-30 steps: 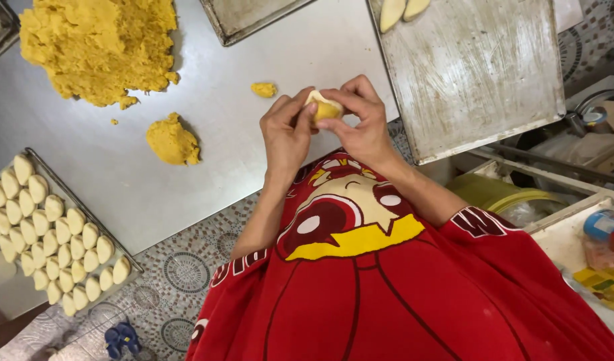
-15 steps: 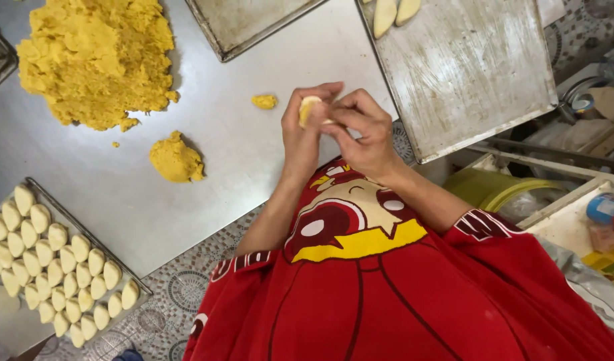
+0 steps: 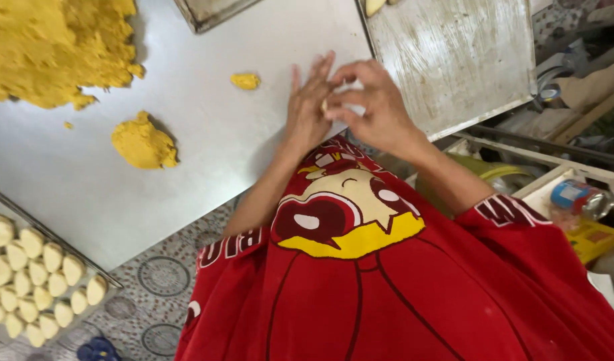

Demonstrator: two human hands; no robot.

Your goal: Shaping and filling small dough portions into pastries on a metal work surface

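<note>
Fingers of the right hand curl in over the left hand, whose own fingers stand straight and together, palm turned toward the right. Between the two sits a small pale dough piece, only a sliver of it showing, so the right fingertips pinch it against the left palm. Both hands hover over the steel table, near its 3 o'clock edge, just beside the empty tray.

Head view, counted out:

Yellow filling lies in three heaps on the table. One big pile sits at 10 o'clock, cut by the frame. One fist-shaped lump lies at 9 o'clock of the hands, well apart from them. One small bit lies at 10 o'clock of the left hand, near it. One crumb sits between pile and lump.

Trays number three. One worn, bare tray at 1 o'clock carries two pale pieces at its top edge, mostly cut off. A second tray corner shows at 12 o'clock. A third tray at 8 o'clock holds rows of shaped pale pieces, about seventeen in view, more hidden past the frame.

A red shirt fills the bottom.
</note>
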